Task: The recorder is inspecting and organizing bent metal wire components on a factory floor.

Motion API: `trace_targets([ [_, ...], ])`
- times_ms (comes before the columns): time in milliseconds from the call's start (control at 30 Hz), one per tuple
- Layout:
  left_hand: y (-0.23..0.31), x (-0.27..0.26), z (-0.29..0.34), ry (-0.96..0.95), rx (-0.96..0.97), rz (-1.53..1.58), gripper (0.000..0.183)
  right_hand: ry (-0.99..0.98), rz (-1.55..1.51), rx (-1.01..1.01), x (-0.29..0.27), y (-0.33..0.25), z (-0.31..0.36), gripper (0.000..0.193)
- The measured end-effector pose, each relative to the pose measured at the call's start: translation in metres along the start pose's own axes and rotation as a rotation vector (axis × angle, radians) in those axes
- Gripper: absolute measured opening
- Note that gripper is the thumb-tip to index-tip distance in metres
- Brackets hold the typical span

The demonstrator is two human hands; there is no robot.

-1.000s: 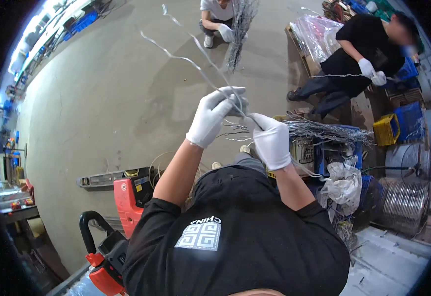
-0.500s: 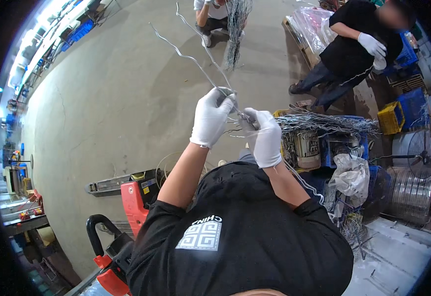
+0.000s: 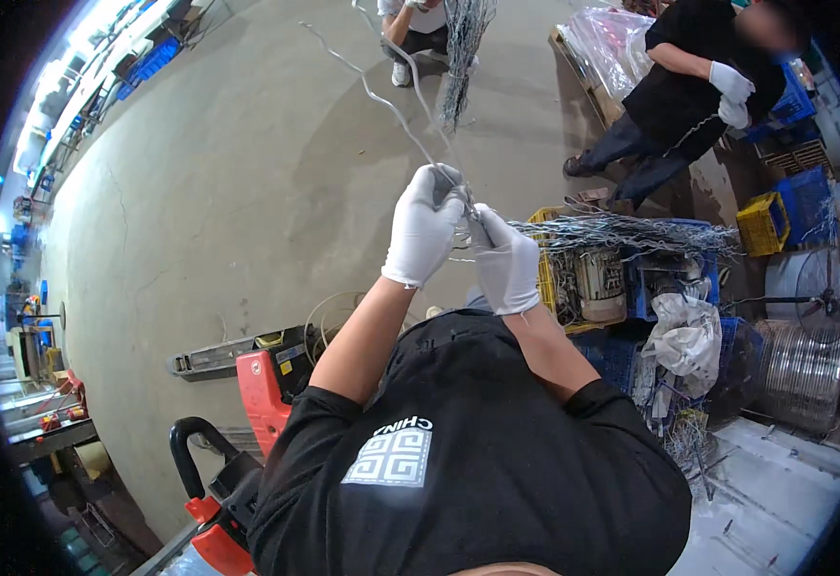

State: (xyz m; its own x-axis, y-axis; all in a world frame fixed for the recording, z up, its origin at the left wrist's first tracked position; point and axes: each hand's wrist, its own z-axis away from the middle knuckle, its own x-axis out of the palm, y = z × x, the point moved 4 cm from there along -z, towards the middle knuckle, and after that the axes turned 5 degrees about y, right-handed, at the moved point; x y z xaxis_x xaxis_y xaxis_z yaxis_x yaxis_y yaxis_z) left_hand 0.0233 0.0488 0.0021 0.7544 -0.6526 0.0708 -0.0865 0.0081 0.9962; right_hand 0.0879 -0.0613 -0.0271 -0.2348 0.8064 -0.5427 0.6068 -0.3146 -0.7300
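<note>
My left hand (image 3: pixel 424 227), in a white glove, is closed around two thin wavy metal wires (image 3: pixel 374 95) whose long ends fan out away from me to the upper left. Close beside it, my gloved right hand (image 3: pixel 508 261) pinches the same wires where they come together. The fingers of both hands nearly touch, and the exact joint between the wires is hidden by them. Just past my right hand, a heap of similar wavy wires (image 3: pixel 631 233) lies across crates.
To my right stand a blue crate (image 3: pixel 643 288), a white sack (image 3: pixel 684 336) and a wire spool (image 3: pixel 804 370). A red-and-black machine (image 3: pixel 264 389) is at my left. A person crouches ahead near an upright wire bundle (image 3: pixel 463 58); another person (image 3: pixel 674 106) stands at the right.
Both hands have shifted slightly, with the wires moving a little up and right. The wire tail that ran beneath my right forearm no longer shows. The standing person's hands have moved closer together.
</note>
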Motion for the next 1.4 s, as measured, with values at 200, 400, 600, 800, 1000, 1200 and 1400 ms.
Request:
trace_targets([
  [200,0.011,0.007,0.011,0.023,0.070,-0.121,0.028,0.027,-0.056,-0.042,-0.002,-0.006,-0.003,0.018],
  [400,0.009,0.010,0.017,0.182,0.211,-0.347,0.030,-0.005,-0.045,-0.076,0.000,-0.016,0.000,0.020],
  [600,0.004,0.011,0.015,0.257,0.289,-0.402,0.027,-0.060,-0.069,0.011,0.002,-0.017,0.007,0.020],
  [800,0.001,0.018,0.009,0.273,0.341,-0.373,0.025,-0.288,-0.353,0.321,0.009,0.008,-0.002,0.025],
  [1000,0.018,0.014,0.012,0.210,0.329,-0.406,0.015,-0.505,-1.005,0.571,0.010,0.032,-0.006,0.032],
  [1200,0.025,0.002,0.018,0.021,-0.012,-0.226,0.011,-0.897,-0.708,0.556,-0.042,-0.013,0.002,0.037],
  [1400,0.021,-0.003,0.016,-0.071,-0.151,-0.207,0.018,-1.036,-0.808,0.861,-0.053,-0.043,0.002,0.041],
])
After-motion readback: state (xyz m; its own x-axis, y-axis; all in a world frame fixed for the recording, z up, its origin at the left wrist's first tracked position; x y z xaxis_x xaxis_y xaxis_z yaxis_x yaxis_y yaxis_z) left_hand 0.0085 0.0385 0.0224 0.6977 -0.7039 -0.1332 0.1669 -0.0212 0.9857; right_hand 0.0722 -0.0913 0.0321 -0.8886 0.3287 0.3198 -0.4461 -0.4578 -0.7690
